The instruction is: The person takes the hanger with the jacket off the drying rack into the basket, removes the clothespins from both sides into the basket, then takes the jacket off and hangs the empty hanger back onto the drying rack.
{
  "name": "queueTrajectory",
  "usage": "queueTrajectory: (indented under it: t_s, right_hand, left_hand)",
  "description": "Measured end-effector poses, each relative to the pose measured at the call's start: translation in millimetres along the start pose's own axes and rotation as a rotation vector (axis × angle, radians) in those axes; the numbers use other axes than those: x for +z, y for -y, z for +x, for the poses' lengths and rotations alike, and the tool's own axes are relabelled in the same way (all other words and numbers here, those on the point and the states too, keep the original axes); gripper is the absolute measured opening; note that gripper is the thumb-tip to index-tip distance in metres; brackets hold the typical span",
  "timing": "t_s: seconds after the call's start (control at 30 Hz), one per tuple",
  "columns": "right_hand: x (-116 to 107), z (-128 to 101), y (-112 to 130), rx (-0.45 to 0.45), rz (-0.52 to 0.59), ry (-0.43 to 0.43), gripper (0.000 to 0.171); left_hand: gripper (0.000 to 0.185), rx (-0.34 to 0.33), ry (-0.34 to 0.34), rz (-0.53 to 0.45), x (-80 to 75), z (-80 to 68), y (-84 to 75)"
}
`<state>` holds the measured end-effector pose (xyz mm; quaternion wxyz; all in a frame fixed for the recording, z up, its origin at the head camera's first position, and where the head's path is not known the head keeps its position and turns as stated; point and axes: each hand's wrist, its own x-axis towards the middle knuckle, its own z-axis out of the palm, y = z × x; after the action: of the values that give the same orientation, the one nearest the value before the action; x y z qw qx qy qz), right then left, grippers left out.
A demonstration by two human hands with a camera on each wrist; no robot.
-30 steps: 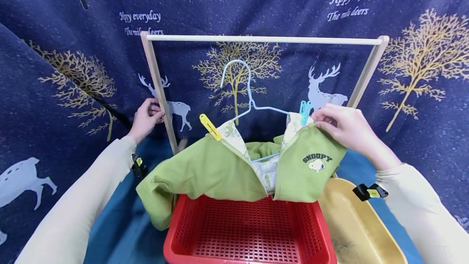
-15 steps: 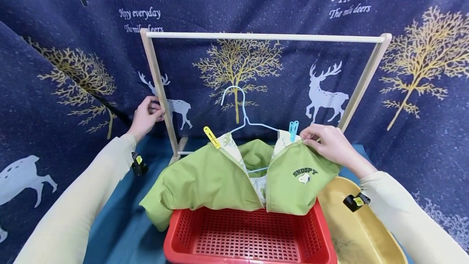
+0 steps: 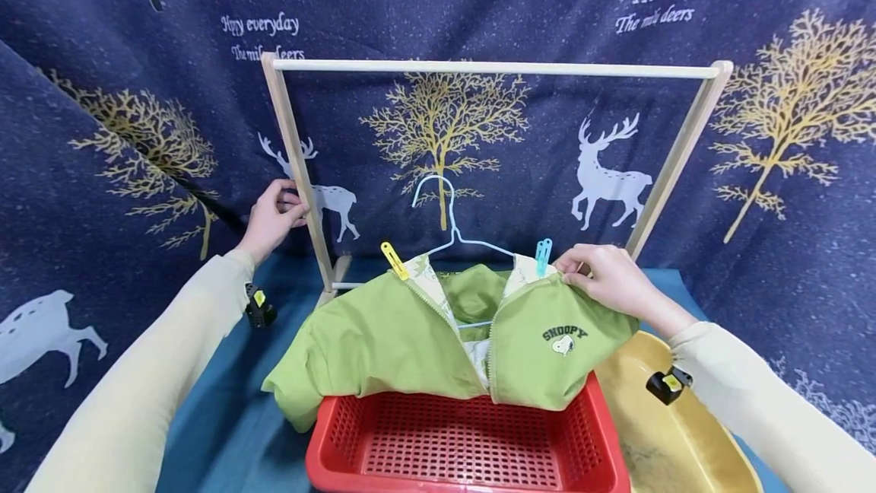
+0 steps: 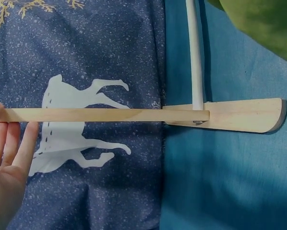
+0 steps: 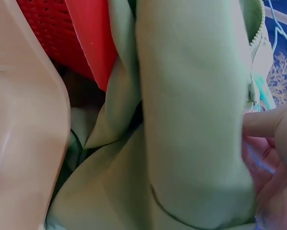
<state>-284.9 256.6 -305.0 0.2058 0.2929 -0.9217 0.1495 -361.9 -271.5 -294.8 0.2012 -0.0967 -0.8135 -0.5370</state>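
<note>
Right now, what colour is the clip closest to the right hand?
The clip by the right hand is light blue, seen best in the head view.

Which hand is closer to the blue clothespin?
The right. The right hand pinches the green jacket at the shoulder, just beside the blue clothespin. The left hand is farther away, holding the wooden upright, past the yellow clothespin.

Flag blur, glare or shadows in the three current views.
Head: mostly sharp, the person's right sleeve nearly washed out, shadow on the blue cloth by the green jacket; left wrist: wooden rack fairly crisp, soft shadows on the cloth; right wrist: softest view, jacket hazy with a pale sheen, right hand soft at the frame edge.
</note>
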Motion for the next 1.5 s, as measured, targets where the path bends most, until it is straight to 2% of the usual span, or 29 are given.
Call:
queueTrajectory:
  t_s: [0.13, 0.3, 0.47, 0.57, 0.7, 0.8, 0.9, 1.1, 1.37, 1.5]
  right_hand:
    - [-3.6, 0.3, 4.4, 0.018, 0.01, 0.033, 0.013]
    - [-5.2, 0.4, 6.9, 0.034, 0.024, 0.071, 0.013]
    - [-10.3, 8.1, 8.2, 0.043, 0.024, 0.164, 0.012]
    - [-14.4, 17.2, 9.3, 0.031, 0.026, 0.232, 0.012]
    - [-17.0, 26.4, 11.5, 0.024, 0.034, 0.315, 0.015]
    - [-16.0, 27.4, 11.8, 0.036, 0.04, 0.35, 0.016]
    - [-14.1, 24.4, 11.3, 0.071, 0.082, 0.375, 0.015]
    - [-9.8, 16.7, 12.5, 0.11, 0.142, 0.374, 0.015]
    - [-2.3, 9.7, 20.0, 0.081, 0.04, 0.262, 0.013]
    - [2.9, 6.6, 22.3, 0.104, 0.027, 0.248, 0.013]
  left_hand:
    - [0.045, 0.003, 0.005, 0.01, 0.4, -6.3, -11.7]
    - [0.047, -0.003, 0.009, 0.03, 0.3, -7.6, -14.1]
    - [0.048, -0.014, 0.011, 0.028, 0.8, -8.3, -15.6]
    - [0.048, -0.014, 0.008, 0.015, 0.1, -5.7, -9.8]
    - [0.05, -0.013, 0.003, 0.013, -1.7, 2.3, 7.5]
    - [0.051, -0.008, 0.004, 0.027, -2.2, 6.4, 17.2]
    - [0.051, 0.002, 0.004, 0.038, -1.6, 7.2, 19.7]
    - [0.052, 0.004, 0.007, 0.037, -1.2, 5.3, 16.5]
    - [0.054, 0.006, 0.023, 0.048, -1.2, 4.5, 19.1]
    - [0.051, 0.014, 0.012, 0.047, -1.0, 4.5, 19.9]
